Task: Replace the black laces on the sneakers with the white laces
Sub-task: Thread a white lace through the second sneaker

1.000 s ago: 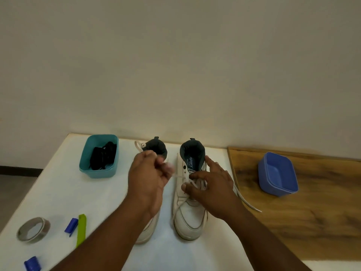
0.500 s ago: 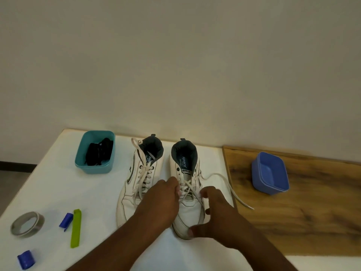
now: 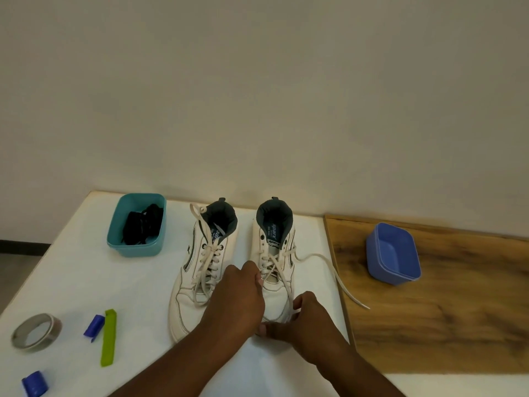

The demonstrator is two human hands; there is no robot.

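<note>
Two hands, left (image 3: 239, 299) and right (image 3: 307, 325), on the right sneaker's (image 3: 274, 253) white lace (image 3: 337, 277), black laces (image 3: 143, 224) in a teal tub (image 3: 134, 249).

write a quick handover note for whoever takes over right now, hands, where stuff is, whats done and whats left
Left hand: fingers curled at the right sneaker's lower lacing; the exact grip is hidden.
Right hand: at that sneaker's toe, pinching a white lace strand.
Left sneaker: white lace through all visible eyelets.
Right sneaker: laced part way; upper eyelets are empty, and one loose end trails onto the wooden board.
Black laces: in the teal tub.
Blue tub: on the board, empty.
Left to do: finish the right sneaker's upper eyelets.
</note>
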